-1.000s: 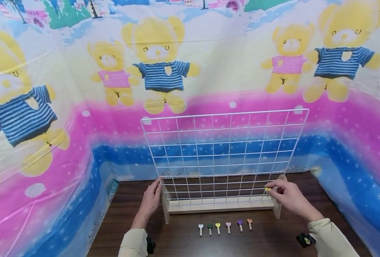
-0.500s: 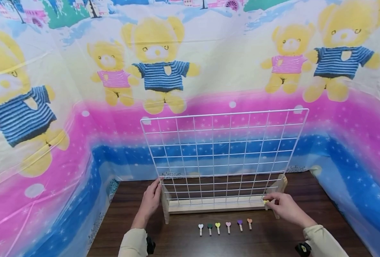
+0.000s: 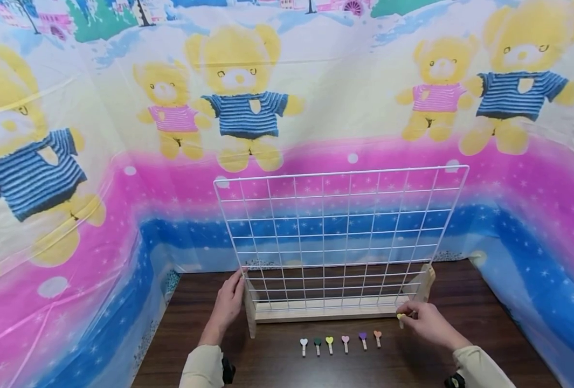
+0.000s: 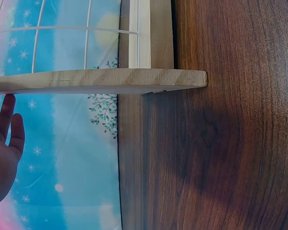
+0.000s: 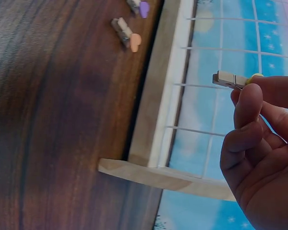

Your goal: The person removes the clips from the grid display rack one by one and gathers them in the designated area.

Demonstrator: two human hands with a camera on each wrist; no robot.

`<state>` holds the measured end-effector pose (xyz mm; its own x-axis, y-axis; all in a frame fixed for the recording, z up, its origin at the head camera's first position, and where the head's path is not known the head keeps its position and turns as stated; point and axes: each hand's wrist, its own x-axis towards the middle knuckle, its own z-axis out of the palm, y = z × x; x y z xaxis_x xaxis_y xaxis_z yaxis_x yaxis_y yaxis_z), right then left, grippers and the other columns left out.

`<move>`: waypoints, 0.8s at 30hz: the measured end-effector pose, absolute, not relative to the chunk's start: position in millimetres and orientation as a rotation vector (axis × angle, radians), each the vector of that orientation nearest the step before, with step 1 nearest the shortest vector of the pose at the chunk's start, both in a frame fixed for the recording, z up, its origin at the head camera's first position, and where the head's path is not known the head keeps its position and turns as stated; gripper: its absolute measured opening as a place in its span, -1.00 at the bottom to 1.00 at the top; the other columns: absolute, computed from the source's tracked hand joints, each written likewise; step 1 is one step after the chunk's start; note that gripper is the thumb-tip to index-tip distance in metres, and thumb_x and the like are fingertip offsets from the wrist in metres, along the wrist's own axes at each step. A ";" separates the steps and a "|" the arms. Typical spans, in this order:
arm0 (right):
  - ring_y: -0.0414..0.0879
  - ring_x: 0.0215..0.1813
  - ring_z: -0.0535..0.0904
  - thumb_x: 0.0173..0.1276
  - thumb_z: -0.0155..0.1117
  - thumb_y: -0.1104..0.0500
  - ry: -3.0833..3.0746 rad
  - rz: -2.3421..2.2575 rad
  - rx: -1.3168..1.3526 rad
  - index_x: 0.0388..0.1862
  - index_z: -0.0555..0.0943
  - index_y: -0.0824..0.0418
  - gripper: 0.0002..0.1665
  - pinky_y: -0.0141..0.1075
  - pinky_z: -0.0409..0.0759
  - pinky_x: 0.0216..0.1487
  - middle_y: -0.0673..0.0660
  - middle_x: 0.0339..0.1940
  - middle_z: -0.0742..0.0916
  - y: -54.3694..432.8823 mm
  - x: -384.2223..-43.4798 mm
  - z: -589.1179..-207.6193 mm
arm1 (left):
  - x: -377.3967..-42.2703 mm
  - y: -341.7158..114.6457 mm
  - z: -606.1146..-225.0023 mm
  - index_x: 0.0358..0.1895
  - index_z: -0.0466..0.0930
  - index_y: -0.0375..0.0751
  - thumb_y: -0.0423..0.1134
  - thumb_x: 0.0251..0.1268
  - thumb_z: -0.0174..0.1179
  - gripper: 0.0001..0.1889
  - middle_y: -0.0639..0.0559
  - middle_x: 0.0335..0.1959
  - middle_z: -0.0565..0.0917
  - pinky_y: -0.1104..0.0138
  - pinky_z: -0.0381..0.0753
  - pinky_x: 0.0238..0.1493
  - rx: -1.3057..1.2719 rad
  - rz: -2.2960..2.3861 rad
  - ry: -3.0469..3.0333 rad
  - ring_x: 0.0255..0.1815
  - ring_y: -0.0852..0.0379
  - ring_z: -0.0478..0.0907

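My right hand (image 3: 429, 323) pinches a small wooden clothespin (image 5: 226, 79) topped by a yellow heart (image 3: 401, 316), in front of the right end of a wooden stand's base. The right wrist view shows the pin's wooden end pointing away from the fingertips, apart from the grid. At the stand's left side, my left hand (image 3: 228, 302) touches the wooden side support (image 4: 110, 80) with fairly straight fingers (image 4: 6, 115). A white wire grid (image 3: 347, 218) rises upright from the stand (image 3: 335, 312).
Several heart-topped clothespins lie in a row before the stand: white (image 3: 303, 343), dark green (image 3: 318, 343), yellow (image 3: 329, 341), pink (image 3: 345, 340), purple (image 3: 362, 337) and orange (image 3: 377, 335). The dark wooden table (image 3: 194, 291) is ringed by a bear-printed cloth (image 3: 340, 108).
My right hand has moved down and slightly left with the yellow clothespin, from before the grid's lower right part to the base's front. The left hand stays at the left support.
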<state>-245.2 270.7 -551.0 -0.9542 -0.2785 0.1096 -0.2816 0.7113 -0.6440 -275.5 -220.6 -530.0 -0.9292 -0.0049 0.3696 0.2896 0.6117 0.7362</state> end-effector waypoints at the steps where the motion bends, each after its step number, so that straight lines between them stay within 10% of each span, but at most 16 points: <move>1: -0.19 -0.35 0.54 0.24 0.27 0.33 -2.908 1.103 0.473 -0.26 0.66 0.20 -0.89 -0.32 0.49 -0.42 0.01 -0.33 0.67 270.9 -244.8 -552.3 | -275.6 -220.4 -530.1 0.30 0.41 -0.15 -0.18 0.54 -0.14 -0.62 -0.16 0.11 0.53 0.02 0.40 -0.11 -0.232 -1.233 -2.504 -0.07 -0.07 0.42; 24: -0.24 -0.55 0.49 0.20 0.26 0.36 -2.972 1.165 0.450 -0.31 0.62 0.28 -0.92 -0.34 0.48 -0.55 0.00 -0.46 0.64 268.3 -246.0 -595.8 | -276.3 -221.3 -531.0 0.33 0.38 -0.13 -0.17 0.54 -0.15 -0.61 -0.21 0.24 0.44 -0.08 0.37 0.05 -0.215 -1.277 -2.526 0.15 -0.15 0.37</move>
